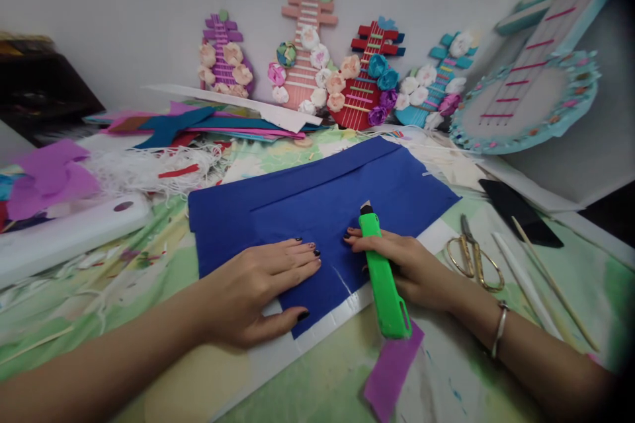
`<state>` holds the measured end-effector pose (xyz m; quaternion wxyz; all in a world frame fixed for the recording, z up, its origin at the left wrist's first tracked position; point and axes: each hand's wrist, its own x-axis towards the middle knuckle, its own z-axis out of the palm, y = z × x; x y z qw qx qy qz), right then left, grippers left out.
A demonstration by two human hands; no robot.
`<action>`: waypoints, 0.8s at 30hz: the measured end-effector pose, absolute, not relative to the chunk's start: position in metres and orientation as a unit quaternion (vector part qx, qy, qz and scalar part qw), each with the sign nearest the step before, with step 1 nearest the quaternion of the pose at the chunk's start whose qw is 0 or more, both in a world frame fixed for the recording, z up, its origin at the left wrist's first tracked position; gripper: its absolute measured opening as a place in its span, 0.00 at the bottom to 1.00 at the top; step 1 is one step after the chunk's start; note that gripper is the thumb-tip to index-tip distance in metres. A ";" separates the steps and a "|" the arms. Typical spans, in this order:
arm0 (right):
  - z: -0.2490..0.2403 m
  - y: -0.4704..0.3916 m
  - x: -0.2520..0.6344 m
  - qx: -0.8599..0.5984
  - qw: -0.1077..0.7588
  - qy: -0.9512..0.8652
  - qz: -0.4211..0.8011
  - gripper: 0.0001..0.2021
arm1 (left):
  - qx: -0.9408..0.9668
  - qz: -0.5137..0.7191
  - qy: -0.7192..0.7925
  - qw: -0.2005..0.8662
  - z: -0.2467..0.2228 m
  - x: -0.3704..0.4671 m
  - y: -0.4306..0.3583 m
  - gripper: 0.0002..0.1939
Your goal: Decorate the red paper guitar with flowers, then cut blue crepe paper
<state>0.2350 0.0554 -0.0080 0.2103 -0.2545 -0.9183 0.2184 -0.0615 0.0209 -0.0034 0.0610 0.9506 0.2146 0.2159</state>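
Note:
A dark blue sheet (297, 211), folded along its far edge, lies across the middle of the table over a white board (317, 338). My left hand (265, 287) rests flat on the sheet's near left part, fingers stretched out. In my right hand (414, 264) is a bright green utility knife (383, 291), its short blade pointing away from me. The fingers of that hand touch the sheet's surface near its right side. A purple strip (394, 370) lies just below the knife's handle end.
Gold-handled scissors (473, 254), a wooden stick (553, 281) and a black phone (520, 211) lie at the right. White string (143, 172) and coloured sheets (198, 124) are heaped at the left. Several flower-decorated guitar-shaped crafts (360, 92) lean on the wall behind.

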 end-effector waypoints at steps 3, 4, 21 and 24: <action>-0.004 0.050 0.226 -0.254 0.204 -0.922 0.210 0.26 | 0.948 0.213 0.229 0.054 -0.004 -0.060 0.022 0.24; -0.002 0.049 0.223 -0.255 0.193 -0.924 0.211 0.27 | 0.948 0.212 0.231 0.055 -0.004 -0.060 0.022 0.23; 0.004 0.058 0.222 -0.265 0.131 -0.930 0.220 0.27 | 0.942 0.228 0.224 0.104 -0.003 -0.060 0.028 0.17; 0.004 0.059 0.223 -0.259 0.135 -0.930 0.222 0.28 | 0.939 0.232 0.226 0.114 -0.002 -0.061 0.028 0.17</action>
